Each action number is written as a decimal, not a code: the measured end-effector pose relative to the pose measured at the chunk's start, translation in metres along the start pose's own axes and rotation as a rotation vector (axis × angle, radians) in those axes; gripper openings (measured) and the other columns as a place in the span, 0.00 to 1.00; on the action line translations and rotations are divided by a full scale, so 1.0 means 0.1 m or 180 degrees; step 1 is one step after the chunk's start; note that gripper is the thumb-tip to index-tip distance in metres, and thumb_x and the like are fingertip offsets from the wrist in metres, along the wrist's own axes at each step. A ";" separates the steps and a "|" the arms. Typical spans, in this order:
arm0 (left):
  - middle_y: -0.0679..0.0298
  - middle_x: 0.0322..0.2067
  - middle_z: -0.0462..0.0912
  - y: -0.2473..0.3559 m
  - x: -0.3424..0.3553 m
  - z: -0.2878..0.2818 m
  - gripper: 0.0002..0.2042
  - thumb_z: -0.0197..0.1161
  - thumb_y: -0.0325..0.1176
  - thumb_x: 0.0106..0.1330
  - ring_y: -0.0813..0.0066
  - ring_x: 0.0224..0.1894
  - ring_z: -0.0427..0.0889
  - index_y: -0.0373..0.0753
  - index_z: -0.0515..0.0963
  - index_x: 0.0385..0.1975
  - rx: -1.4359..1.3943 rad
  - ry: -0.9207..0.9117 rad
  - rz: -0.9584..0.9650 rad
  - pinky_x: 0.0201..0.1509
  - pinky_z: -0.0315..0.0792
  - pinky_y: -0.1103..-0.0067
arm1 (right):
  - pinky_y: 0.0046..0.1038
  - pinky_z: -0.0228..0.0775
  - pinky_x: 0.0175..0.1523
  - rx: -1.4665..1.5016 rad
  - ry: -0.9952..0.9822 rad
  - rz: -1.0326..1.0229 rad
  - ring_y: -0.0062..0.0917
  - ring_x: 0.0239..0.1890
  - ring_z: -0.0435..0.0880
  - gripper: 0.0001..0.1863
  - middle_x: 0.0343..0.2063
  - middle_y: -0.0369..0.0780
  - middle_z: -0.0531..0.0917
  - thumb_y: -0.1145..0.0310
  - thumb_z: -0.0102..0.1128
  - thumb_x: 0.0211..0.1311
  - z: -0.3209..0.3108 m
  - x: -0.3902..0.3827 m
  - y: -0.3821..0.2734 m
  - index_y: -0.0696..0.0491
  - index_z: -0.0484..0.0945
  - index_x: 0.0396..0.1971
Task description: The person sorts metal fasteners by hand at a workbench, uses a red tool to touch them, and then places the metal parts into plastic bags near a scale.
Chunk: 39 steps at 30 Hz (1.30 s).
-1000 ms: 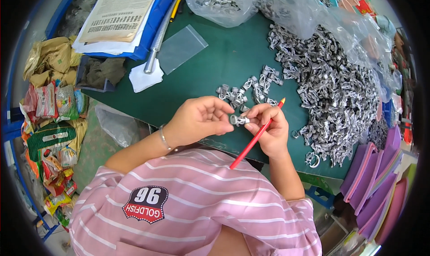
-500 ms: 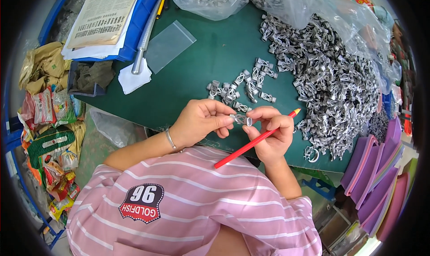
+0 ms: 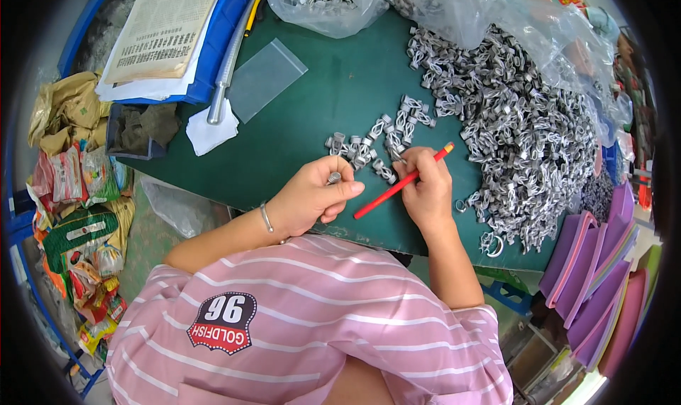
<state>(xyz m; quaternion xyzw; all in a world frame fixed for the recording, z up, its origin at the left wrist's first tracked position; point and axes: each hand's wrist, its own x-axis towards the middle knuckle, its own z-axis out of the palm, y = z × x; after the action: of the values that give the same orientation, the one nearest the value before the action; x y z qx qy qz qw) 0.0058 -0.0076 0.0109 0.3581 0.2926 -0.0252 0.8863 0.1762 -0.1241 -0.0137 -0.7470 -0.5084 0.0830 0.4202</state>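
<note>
My left hand (image 3: 319, 192) is closed on a small silver metal fitting (image 3: 333, 179), whose ringed end pokes out by the thumb and index finger. A red pencil (image 3: 404, 181) lies through the closed fingers of my right hand (image 3: 429, 185), its sharpened end up to the right. That hand's fingertips are at the small loose group of looped grey metal fittings (image 3: 364, 153) on the green table (image 3: 284, 139); whether they pinch one is hidden. To the right spreads a large pile of the same fittings (image 3: 532, 135).
A clear plastic bag (image 3: 333, 15) holding more fittings stands at the far edge. Left of it lie an empty zip bag (image 3: 269, 79), a metal ruler (image 3: 230, 64), white paper (image 3: 211, 130) and a blue tray (image 3: 225, 32) with printed sheets. Purple foam pieces (image 3: 574, 263) stand at the right.
My hands have moved apart. The fitting that was between them stays in my left hand, drawn slightly left, while my right hand has gone forward to the loose group with the pencil.
</note>
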 end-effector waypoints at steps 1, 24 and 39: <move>0.71 0.15 0.64 -0.01 0.00 0.00 0.06 0.56 0.29 0.60 0.87 0.15 0.60 0.40 0.66 0.30 0.0011 0.0002 0.0017 0.16 0.53 0.88 | 0.26 0.67 0.30 0.0346 -0.0020 0.0151 0.32 0.25 0.75 0.15 0.24 0.42 0.75 0.84 0.61 0.42 -0.01 -0.01 0.01 0.56 0.61 0.18; 0.60 0.26 0.77 -0.05 0.06 0.08 0.09 0.55 0.24 0.59 0.80 0.22 0.74 0.29 0.74 0.39 0.0345 0.0171 0.0719 0.25 0.71 0.85 | 0.23 0.73 0.35 0.2214 0.0355 -0.0199 0.25 0.32 0.78 0.20 0.34 0.48 0.76 0.85 0.64 0.41 -0.02 -0.23 -0.43 0.53 0.59 0.24; 0.65 0.25 0.67 0.01 0.04 -0.12 0.03 0.50 0.29 0.61 0.82 0.20 0.64 0.37 0.67 0.31 -0.1276 -0.0480 0.0481 0.17 0.58 0.88 | 0.27 0.68 0.30 0.0114 -0.0217 -0.0184 0.32 0.27 0.76 0.13 0.27 0.41 0.76 0.82 0.61 0.42 -0.08 -0.17 -0.10 0.55 0.64 0.21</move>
<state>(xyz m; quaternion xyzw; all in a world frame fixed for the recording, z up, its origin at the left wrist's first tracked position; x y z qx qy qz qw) 0.0034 0.0011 0.0025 0.1928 0.1971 0.0731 0.9585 0.1653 -0.1410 -0.0066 -0.7211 -0.5423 0.1053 0.4181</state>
